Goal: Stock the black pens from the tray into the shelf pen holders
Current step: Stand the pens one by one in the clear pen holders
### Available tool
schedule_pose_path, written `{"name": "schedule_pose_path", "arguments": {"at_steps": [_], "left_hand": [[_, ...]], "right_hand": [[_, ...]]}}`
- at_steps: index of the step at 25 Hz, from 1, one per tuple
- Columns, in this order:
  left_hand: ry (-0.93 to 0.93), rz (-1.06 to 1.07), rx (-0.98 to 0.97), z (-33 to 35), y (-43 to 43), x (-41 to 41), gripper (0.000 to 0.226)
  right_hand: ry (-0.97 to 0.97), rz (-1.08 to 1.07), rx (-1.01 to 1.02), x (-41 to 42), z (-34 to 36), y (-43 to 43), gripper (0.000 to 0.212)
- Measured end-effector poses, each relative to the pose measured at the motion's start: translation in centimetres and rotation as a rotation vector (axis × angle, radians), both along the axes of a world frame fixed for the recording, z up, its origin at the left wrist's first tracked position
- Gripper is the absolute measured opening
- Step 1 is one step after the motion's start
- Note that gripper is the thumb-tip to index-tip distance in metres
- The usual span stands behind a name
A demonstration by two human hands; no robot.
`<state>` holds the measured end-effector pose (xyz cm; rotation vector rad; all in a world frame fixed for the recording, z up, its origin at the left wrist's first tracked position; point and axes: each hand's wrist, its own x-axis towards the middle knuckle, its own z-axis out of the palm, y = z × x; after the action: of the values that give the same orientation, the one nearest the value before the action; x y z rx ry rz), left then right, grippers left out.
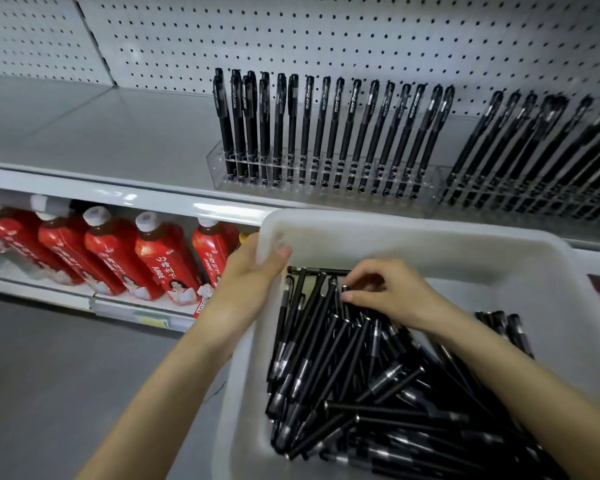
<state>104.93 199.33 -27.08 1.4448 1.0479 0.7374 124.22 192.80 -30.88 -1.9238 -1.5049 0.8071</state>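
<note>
Red white-capped bottles (160, 261) lean in a row on the lower shelf (49, 291), above grey floor (66, 375).

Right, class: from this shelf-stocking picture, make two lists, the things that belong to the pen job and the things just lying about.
Belongs to the job: black pens in the tray; clear pen holders on the shelf; left hand gripping the tray rim; right hand, fingers curled onto the pens.
Just lying about: red bottles; pegboard back panel.
</note>
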Motion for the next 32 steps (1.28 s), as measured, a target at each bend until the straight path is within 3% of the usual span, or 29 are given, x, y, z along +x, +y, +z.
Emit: {"name": "schedule_pose_path", "arguments": {"at_steps": [5, 8, 12, 15, 18, 22, 24, 27, 29, 32], "left_hand": [[0.019, -0.003, 0.027, -0.1, 0.1, 0.0, 0.022], [0.117, 0.013, 0.168, -0.3, 0.4, 0.1, 0.023], [0.257, 0.098, 0.446, 0.4, 0.0, -0.2, 0.049], [0.125, 0.090, 0.525, 2.2, -0.8, -0.1, 0.048], [-0.053, 0.010, 0.409, 3.7, -1.5, 0.4, 0.037], [-0.340, 0.098, 0.119, 5.0, -0.6, 0.5, 0.016], [-0.416, 0.135, -0.003, 5.7, 0.2, 0.0, 0.014], [-0.359, 0.067, -0.043, 6.9, 1.1, -0.8, 0.020], [-0.267, 0.011, -0.037, 7.6, 1.4, -0.8, 0.023], [-0.209, -0.010, -0.018, 8.3, 1.8, -0.7, 0.026]], "right_hand": [[0.250, 0.009, 0.011, -0.3, 2.0, -0.4, 0.015], [0.414, -0.025, -0.017, -0.3, 5.2, -0.8, 0.009], [0.377, -0.109, 0.198, 0.5, 9.8, -1.0, 0.007], [0.536, -0.261, 0.410, 1.0, 11.9, -1.5, 0.004], [0.699, -0.358, 0.489, 1.1, 11.9, -2.0, 0.009], [0.779, -0.349, 0.470, 1.0, 11.9, -1.9, 0.013], [0.622, -0.263, 0.376, 1.2, 12.1, -1.5, 0.006], [-0.031, -0.091, 0.311, 1.1, 12.6, -0.8, 0.016], [-0.101, 0.011, 0.299, -0.2, 13.6, 0.1, 0.018], [-0.017, 0.133, 0.219, -2.7, 14.3, 2.1, 0.031]]}}
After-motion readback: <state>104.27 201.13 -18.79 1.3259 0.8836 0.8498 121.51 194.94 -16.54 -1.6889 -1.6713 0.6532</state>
